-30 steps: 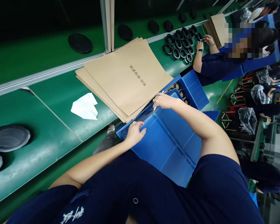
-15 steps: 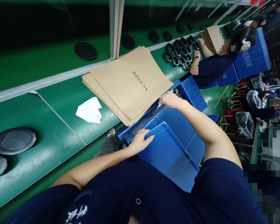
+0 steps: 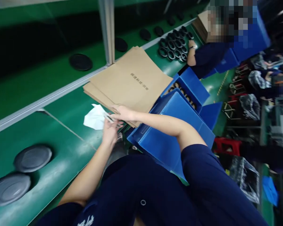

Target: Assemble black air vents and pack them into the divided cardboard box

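Left hand (image 3: 110,129) and right hand (image 3: 124,112), close together; slim pale item (image 3: 108,117) between them, blurred. White paper (image 3: 93,118), on green table (image 3: 70,110). Brown sheets (image 3: 122,78), stacked, top one printed, just beside blue box (image 3: 165,135). Black rings (image 3: 174,46), clustered, near a co-worker's hand (image 3: 191,44).

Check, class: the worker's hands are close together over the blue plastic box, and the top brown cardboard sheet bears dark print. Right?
No: the head view shows the left hand and right hand close together near the thin white sheet, not over the blue plastic box. The top brown cardboard sheet does bear print.
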`<state>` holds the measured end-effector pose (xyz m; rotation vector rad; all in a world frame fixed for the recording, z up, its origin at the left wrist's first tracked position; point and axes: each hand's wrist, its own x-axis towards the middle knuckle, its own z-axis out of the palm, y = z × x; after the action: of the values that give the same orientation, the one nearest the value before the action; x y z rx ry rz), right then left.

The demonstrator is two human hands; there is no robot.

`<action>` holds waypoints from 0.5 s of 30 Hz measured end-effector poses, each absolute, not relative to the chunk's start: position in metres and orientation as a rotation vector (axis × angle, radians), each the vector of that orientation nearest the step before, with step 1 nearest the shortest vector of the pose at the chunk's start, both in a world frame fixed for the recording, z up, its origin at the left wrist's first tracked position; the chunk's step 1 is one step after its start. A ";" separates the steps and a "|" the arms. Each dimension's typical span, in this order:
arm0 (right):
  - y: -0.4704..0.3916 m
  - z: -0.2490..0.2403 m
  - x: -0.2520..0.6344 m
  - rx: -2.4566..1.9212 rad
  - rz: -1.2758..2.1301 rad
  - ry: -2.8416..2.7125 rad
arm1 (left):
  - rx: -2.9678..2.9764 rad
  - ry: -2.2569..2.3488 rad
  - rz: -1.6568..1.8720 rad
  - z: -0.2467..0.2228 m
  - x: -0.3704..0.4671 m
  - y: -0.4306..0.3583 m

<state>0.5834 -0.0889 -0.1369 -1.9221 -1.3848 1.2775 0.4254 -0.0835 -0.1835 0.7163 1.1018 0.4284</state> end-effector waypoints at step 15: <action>-0.450 -0.099 0.604 -2.874 0.444 -0.330 | 1.765 1.701 0.461 -0.234 0.368 -0.031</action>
<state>0.6038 -0.4498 -0.0986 -2.8744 -0.3305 0.4441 0.3679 -0.0315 -0.2342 1.7654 1.7006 0.4609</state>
